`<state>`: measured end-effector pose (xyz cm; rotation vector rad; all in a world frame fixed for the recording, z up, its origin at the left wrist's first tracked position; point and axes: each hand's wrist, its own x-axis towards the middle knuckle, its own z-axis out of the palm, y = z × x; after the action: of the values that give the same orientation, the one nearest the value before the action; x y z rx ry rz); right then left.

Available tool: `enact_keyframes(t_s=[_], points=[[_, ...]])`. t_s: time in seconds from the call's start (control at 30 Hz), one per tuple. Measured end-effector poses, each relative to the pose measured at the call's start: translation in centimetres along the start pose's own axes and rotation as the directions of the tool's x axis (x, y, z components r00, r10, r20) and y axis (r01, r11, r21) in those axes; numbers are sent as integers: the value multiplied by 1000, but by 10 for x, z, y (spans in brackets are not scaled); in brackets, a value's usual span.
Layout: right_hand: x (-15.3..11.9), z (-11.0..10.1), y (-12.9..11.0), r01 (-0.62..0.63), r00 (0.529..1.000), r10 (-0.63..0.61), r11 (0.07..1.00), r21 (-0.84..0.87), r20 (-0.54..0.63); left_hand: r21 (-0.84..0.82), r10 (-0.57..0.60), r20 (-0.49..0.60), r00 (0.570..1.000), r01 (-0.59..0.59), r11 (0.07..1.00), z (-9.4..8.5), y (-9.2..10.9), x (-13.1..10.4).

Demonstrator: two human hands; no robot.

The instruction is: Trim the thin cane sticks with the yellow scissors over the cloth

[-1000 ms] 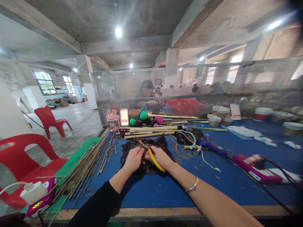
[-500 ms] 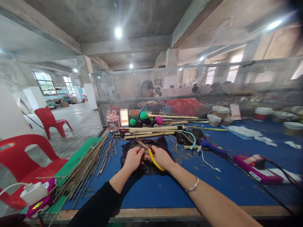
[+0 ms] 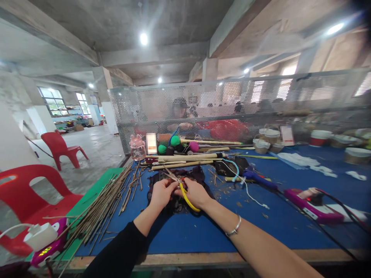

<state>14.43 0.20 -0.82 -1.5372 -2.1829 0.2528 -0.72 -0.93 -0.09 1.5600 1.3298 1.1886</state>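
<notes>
My right hand (image 3: 194,194) is closed round a pair of scissors (image 3: 189,200) with yellow handles; the blades point up and to the left and stand slightly apart. Close beside it, my left hand (image 3: 162,195) has its thumb and fingers pinched together, and whatever is between them is too small to make out. Both hands are over a dark crumpled cloth (image 3: 203,176) strewn with brown scraps, on the blue table mat (image 3: 176,235). To the left lies a bundle of thin brown sticks (image 3: 101,208).
Pale rods (image 3: 188,157), green balls (image 3: 175,140) and a pink bottle (image 3: 137,148) stand or lie behind the cloth. A blue glue gun (image 3: 261,179) and a purple power strip (image 3: 313,207) are at right. Red chairs (image 3: 37,193) stand at left.
The scissors' blades have parted and swung a little to the left. Both hands have stayed nearly in place, my left hand shifting slightly.
</notes>
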Motion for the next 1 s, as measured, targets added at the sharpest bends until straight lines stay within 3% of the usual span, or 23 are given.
enact_keyframes(t_s=[0.3,0.47,0.57,0.83,1.0], points=[[4,1,4,-28,999,29,999,-18,28,-28,-30,18,999,30,999,0,2,-1],[6,3,9,23,998,-26,998,51,59,-122,-50,52,997,56,991,0,4,0],[5,1,10,31,999,-32,999,9,33,-152,-59,50,997,66,986,0,1,2],[2,-3,6,37,999,-37,999,1,29,-34,4,76,997,-1,999,0,-11,4],[2,-9,3,7,1000,-8,999,38,17,-136,8,35,999,-3,991,1,-6,3]])
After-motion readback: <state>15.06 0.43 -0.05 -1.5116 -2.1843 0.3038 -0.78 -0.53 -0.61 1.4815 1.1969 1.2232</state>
